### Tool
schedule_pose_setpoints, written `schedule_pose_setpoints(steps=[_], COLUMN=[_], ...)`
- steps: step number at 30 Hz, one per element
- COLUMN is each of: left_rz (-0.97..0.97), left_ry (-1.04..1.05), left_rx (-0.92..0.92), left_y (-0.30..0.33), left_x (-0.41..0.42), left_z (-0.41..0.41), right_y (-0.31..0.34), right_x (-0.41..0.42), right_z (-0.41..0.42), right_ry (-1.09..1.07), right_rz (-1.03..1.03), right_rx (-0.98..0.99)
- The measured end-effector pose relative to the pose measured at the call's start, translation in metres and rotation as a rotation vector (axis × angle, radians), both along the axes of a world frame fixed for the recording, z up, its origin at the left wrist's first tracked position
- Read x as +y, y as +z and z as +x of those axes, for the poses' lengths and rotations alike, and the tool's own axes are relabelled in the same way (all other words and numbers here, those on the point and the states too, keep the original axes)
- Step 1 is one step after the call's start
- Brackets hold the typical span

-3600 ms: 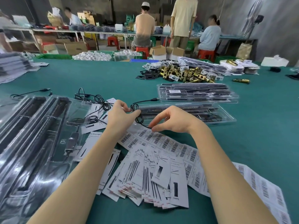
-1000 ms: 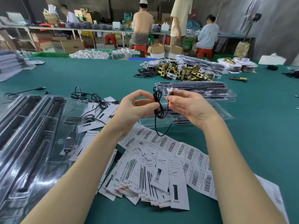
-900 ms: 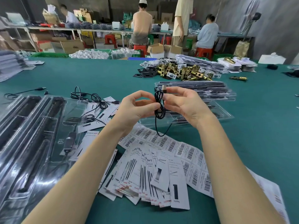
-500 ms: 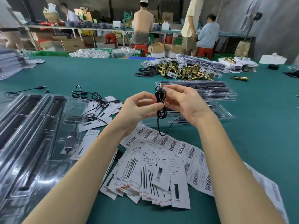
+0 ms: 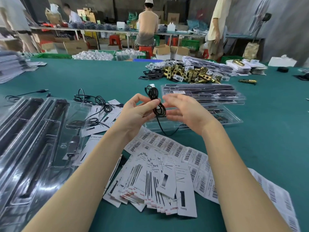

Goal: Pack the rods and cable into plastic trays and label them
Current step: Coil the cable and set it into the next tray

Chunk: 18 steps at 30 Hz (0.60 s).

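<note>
My left hand (image 5: 135,113) pinches the coiled black cable (image 5: 156,104) at frame centre, above the green surface (image 5: 267,131). My right hand (image 5: 185,111), fingers extended and relaxed, holds nothing just right of the coil.

Broad green-topped table (image 5: 100,76) in front; beyond it a long workbench (image 5: 103,31) crowded with boxes; red stools (image 5: 115,41) and cardboard cartons (image 5: 76,47) beneath; green crates (image 5: 53,56) on the floor; grey wall (image 5: 287,30) at right; standing fan (image 5: 260,19) beside it; dim light.
</note>
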<state>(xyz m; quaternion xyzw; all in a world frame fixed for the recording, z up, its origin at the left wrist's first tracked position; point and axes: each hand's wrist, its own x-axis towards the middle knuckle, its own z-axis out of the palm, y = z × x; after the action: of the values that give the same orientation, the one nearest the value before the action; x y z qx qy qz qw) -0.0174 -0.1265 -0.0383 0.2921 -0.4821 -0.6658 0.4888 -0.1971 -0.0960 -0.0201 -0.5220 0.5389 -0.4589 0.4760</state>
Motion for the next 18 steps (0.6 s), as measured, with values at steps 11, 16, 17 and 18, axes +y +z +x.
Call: schedule_pose_setpoints(steps=[11,16,17,18], left_rz=[0.277,0.263,0.218,0.18], left_ry=[0.263,0.267,0.266,0.252], left_rx=[0.191,0.167,0.115,0.087], left_y=[-0.005,-0.005,-0.005,-0.006], left_x=[-0.012,-0.01,-0.01,-0.009], left_z=[0.001,-0.001,-0.001,-0.001], right_y=[-0.001,-0.003,-0.003,-0.003], right_x=[0.008,0.009,0.009,0.009], right_z=[-0.005,-0.01,-0.01,-0.011], right_ry=[0.259,0.247,0.24,0.241], right_rz=[-0.002,0.026,0.027,0.03], right_rx=[0.333,0.248,0.229,0.22])
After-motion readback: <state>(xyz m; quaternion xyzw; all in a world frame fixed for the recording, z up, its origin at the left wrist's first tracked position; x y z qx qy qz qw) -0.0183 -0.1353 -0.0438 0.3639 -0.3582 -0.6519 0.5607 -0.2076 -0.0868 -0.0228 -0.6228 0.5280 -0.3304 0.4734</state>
